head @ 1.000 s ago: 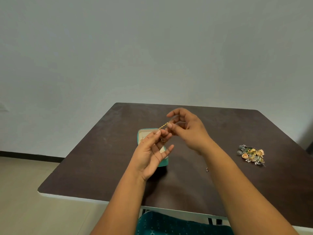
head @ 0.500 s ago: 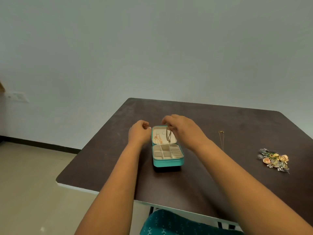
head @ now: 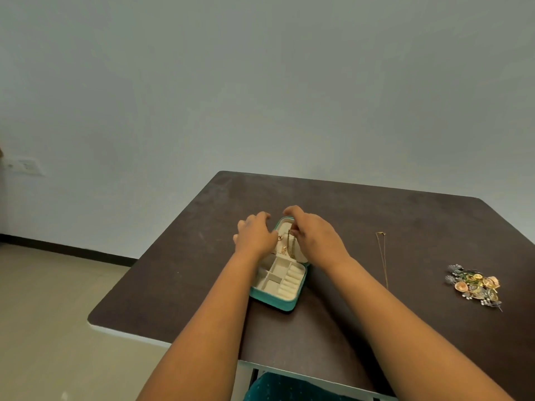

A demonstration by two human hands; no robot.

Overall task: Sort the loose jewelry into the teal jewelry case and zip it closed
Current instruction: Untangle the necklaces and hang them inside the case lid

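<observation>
The teal jewelry case lies open on the dark table, with its cream compartments toward me and its lid flat on the far side. A gold chain and small gold earrings lie in the lid. My right hand curls over the lid's right side and pinches the chain's top end. My left hand grips the lid's left edge, thumb on the lining. A thin gold necklace lies stretched out to the right, and a pile of loose jewelry sits further right.
The table's near edge runs just below my forearms, and a teal chair seat shows under it. A pale wall stands behind the table. Tiled floor lies to the left.
Both hands dropped from in front of me to the case's lid, bringing the gold chain into it. My left hand has since closed in on the lid's left edge. The view shifted left.
</observation>
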